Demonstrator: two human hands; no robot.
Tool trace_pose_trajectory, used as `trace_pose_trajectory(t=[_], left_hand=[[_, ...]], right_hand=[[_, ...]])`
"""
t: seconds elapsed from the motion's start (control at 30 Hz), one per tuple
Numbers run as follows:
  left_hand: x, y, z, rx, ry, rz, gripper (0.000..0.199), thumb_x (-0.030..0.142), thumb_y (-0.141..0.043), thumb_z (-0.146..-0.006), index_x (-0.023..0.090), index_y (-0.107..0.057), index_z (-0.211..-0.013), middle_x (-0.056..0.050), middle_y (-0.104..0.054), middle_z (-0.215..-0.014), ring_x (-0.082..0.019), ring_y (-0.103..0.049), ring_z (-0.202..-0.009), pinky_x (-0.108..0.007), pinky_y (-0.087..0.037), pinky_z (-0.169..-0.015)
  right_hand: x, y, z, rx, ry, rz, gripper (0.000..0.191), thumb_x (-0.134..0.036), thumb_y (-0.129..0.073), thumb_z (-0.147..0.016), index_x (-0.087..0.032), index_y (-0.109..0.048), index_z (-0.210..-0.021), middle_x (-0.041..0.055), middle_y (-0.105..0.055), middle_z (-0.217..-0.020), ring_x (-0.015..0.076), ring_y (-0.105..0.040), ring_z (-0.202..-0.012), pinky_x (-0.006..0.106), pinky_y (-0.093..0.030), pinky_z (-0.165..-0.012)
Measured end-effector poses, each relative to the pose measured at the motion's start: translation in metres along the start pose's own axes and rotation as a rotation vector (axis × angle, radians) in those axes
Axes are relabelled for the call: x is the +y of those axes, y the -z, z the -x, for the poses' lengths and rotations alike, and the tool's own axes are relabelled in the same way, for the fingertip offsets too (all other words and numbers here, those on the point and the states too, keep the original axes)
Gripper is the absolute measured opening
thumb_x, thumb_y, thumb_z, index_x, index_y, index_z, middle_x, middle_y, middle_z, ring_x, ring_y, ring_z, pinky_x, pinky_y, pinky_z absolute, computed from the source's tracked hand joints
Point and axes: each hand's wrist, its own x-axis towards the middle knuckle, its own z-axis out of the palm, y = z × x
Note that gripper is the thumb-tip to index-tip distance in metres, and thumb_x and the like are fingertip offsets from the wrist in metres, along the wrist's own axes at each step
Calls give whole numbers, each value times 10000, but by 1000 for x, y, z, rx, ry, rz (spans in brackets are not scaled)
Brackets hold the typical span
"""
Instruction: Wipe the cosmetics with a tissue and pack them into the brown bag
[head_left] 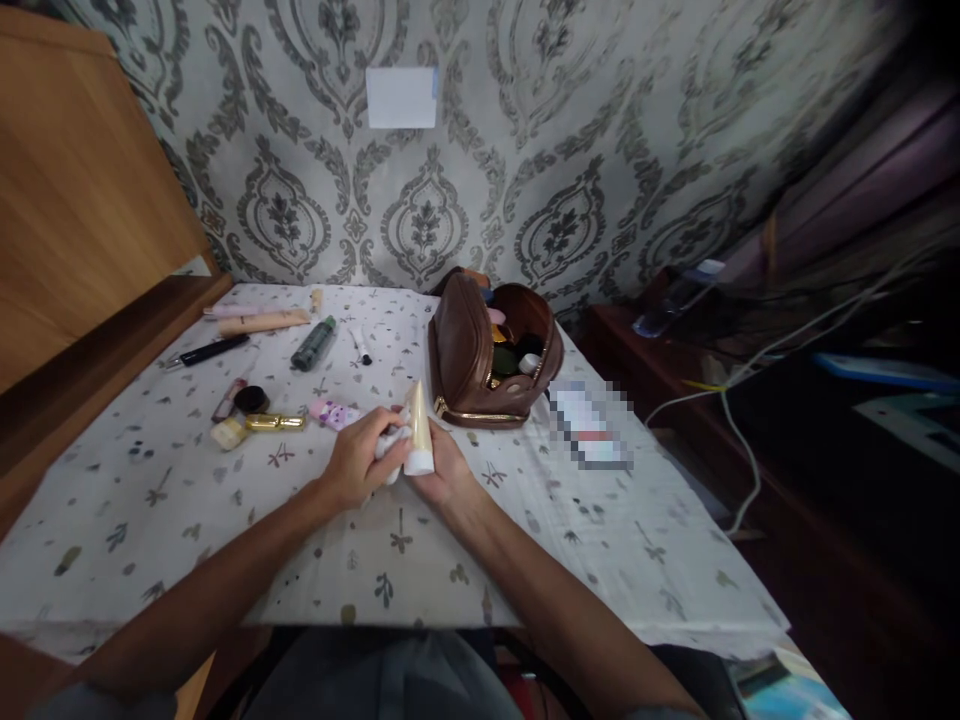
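Observation:
Near the middle of the table, my right hand (448,468) holds a cream-coloured tube (421,425) with a white cap pointing down toward me. My left hand (365,456) is closed on a white cloth or tissue (390,447), pressed against the tube's left side. A pink and purple tube (334,414) lies just beyond my left hand. Behind my right hand stands an open brown leather bag (466,350) with several small cosmetic items inside.
On the left of the patterned tablecloth (397,590) lie a green bottle (313,343), a black pen (214,350), a peach tube (264,322), a round black jar (251,400) and a gold tube (275,423). A blurred-out object (591,425) is right of the bag.

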Motion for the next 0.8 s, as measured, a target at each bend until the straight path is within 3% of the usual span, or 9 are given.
trace_pose_trajectory(t=[0.17,0.4,0.6,0.73,0.8], left_hand=[[5,-5,5,-50,-155,-7,91,295,-542,-919,215,-567,-955,-9,-649,-788,-154,-609,-675,-269,-474,-652],[1,-5,4,-33,-96,-37,125,328,-525,-931,216,-575,-953,-21,-672,-802,-171,-636,-703,-286,-486,-662],[3,-4,3,31,-116,-40,139,342,-535,-942,218,-595,-926,-20,-662,-778,-168,-622,-696,-282,-480,-648],[7,-3,3,49,-204,-71,119,311,-544,-951,218,-610,-920,-20,-645,-758,-164,-621,-716,-282,-492,-675],[8,-3,2,35,-242,-122,120,303,-552,-952,220,-615,-892,-14,-628,-736,-162,-617,-707,-281,-491,-675]], right_hand=[[-12,-2,5,148,-42,-120,261,-244,-479,-955,-155,-666,-797,65,-716,-734,178,-690,-710,308,-604,-714],[-12,-12,13,33,-36,-75,307,-327,-477,-977,-154,-667,-811,106,-764,-958,202,-716,-934,339,-586,-866],[-15,-13,13,-8,22,-36,263,-366,-518,-973,-159,-681,-990,85,-766,-936,241,-715,-957,434,-581,-884],[-13,-12,12,43,-17,1,284,-409,-579,-949,-146,-664,-1013,84,-762,-870,234,-727,-877,397,-597,-819],[-8,-11,11,67,45,37,268,-407,-631,-921,-157,-662,-1011,66,-761,-843,217,-727,-835,362,-595,-797]])
